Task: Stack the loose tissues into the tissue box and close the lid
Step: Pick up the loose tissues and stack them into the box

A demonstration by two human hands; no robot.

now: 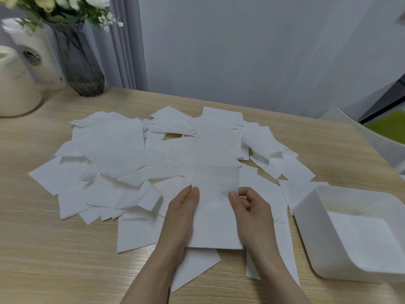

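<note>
Several loose white tissues point(114, 150) lie scattered in an overlapping heap across the middle of the wooden table point(43, 260). One folded tissue point(215, 216) is held up between both hands near the front. My left hand point(182, 216) holds its left edge with thumb on top. My right hand point(249, 207) pinches its right edge, fingers curled. The open white tissue box point(317, 233) stands at the right, with a few tissues lying flat inside. No lid is in view.
At the back left stand a dark glass vase point(81, 62) with flowers, a white cup point(37, 55) and a cream rounded object point(15, 84). A white chair with a green seat point(390, 130) sits off the table's right edge.
</note>
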